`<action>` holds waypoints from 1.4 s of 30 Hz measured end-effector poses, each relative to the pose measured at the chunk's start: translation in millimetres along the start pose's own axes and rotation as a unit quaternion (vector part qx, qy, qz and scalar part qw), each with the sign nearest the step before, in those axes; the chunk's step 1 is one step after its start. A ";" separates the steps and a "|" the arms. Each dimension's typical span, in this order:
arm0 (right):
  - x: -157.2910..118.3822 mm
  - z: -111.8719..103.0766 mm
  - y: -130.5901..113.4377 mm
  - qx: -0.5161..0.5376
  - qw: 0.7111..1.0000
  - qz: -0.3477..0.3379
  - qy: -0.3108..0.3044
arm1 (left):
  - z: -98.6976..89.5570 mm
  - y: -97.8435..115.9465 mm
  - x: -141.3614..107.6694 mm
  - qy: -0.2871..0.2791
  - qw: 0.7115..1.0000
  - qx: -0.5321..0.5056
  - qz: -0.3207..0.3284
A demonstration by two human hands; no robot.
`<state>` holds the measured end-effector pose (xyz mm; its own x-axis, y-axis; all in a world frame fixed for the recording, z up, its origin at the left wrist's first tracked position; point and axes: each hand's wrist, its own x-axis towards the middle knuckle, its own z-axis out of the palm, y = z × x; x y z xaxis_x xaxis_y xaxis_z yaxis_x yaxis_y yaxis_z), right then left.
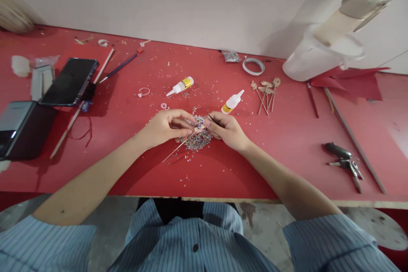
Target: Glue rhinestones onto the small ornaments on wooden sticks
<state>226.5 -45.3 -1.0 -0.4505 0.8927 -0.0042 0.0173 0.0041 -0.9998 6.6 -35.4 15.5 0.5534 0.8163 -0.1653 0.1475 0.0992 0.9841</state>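
Blue striped shirt fills the bottom of my feed, against the worktop's near edge. On the red worktop, midway along and toward that edge, I see a heap of glittery beads, both hands over it. Left hand: fingers pinching a thin stick just below its small pale head, free end slanting toward the near edge. Right hand: fingers gripping a slim dark tool beside the head; can't tell if it touches. Two white bottles lie beyond the hands; flower-topped sticks lie toward the back edge, right. Black phone near the left edge, keys near the near right corner.
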 end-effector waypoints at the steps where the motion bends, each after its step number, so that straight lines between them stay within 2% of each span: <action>1: 0.1 0.1 -0.2 -0.001 1.000 -0.002 -0.001 | 0.3 0.3 0.0 0.003 1.000 0.004 -0.005; 11: 0.5 0.6 -0.3 -0.006 1.000 -0.006 0.001 | 1.1 1.5 0.3 0.026 0.999 0.032 -0.023; 28: 0.2 -0.4 0.7 -0.022 1.000 -0.012 0.004 | 0.5 1.3 0.4 0.021 0.999 -0.026 -0.035; 35: 0.4 -0.3 0.5 -0.030 0.999 -0.010 0.005 | 0.6 5.1 -0.4 0.055 0.998 -0.011 -0.039; 42: 0.6 0.2 -0.1 -0.023 1.000 -0.019 0.003 | 2.7 6.0 0.1 0.054 0.997 -0.012 -0.049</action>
<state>226.0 -44.9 -0.9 -0.4464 0.8942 0.0337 0.0410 0.0580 -0.9975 9.8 -36.2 21.2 0.4461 0.8584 -0.2534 0.1751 0.1939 0.9653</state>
